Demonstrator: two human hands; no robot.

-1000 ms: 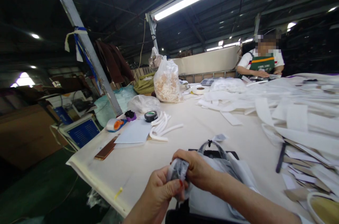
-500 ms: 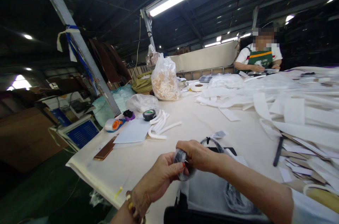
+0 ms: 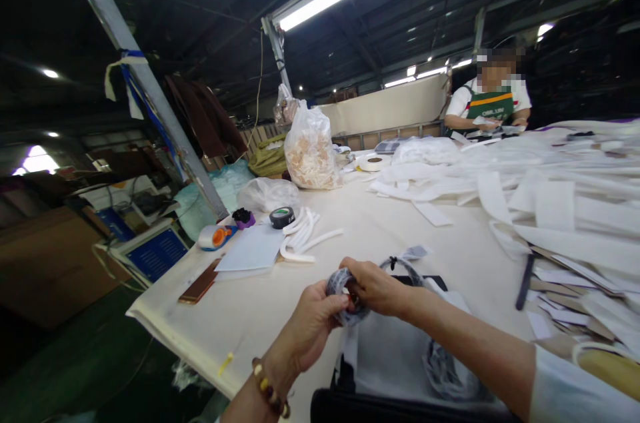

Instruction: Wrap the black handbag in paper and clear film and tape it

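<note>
Both hands grip a coiled strap wrapped in clear plastic (image 3: 338,282), held over the left side of a black bag (image 3: 370,404). My left hand (image 3: 311,318) closes on its lower left, thumb bent inward. From above and to the right, my right hand (image 3: 374,286) curls its fingers around the coil, partly hiding it. A pale sheet (image 3: 390,350) covers the bag's face. Behind my right wrist a plastic-wrapped handle (image 3: 411,271) arches up, with a tag (image 3: 416,252) beside it. Another plastic-wrapped bundle (image 3: 447,370) lies on the sheet beneath my right forearm.
On the table (image 3: 240,316) at left are a brown phone-like slab (image 3: 199,282), light-blue sheets (image 3: 253,250), black tape (image 3: 283,217) and white tubes (image 3: 303,233). White strips (image 3: 555,210) heap at right. A clear bag of scraps (image 3: 313,153) stands behind; a co-worker (image 3: 493,106) works far right.
The coil has turned so its round opening shows more clearly. My hands have shifted slightly, both still gripping it.
</note>
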